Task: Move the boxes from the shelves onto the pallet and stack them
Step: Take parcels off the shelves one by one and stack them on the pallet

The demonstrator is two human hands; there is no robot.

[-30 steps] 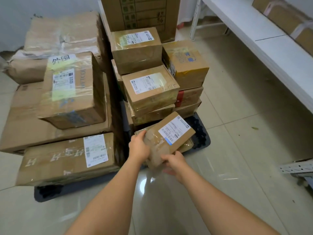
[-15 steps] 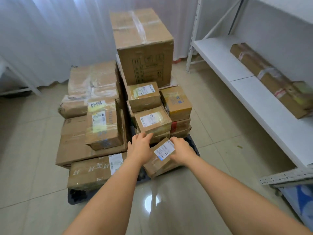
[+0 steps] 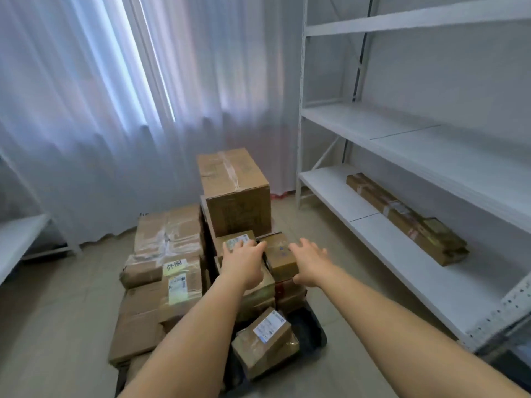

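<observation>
A small taped box with a white label [image 3: 265, 340] lies tilted on the dark pallet [image 3: 311, 331] at the front of the stack. Neither hand touches it. My left hand [image 3: 244, 261] hovers with straight fingers over the stacked small boxes [image 3: 283, 257]. To its right my right hand [image 3: 310, 264] is held out with spread fingers and holds nothing. A tall carton [image 3: 234, 191] stands at the back of the pallet. One long flat box [image 3: 405, 218] lies on the lower white shelf [image 3: 431, 277] to the right.
Flat taped cartons [image 3: 169, 239] fill the left half of the pallet. White metal shelving [image 3: 416, 133] runs along the right wall, its upper shelves bare. White curtains hang behind. Another shelf edge [image 3: 20, 239] shows at far left. Tiled floor surrounds the pallet.
Both hands have let go of the small labelled box, which now lies on the pallet's front. The hands rose and my view lifted, showing the curtains and upper shelves.
</observation>
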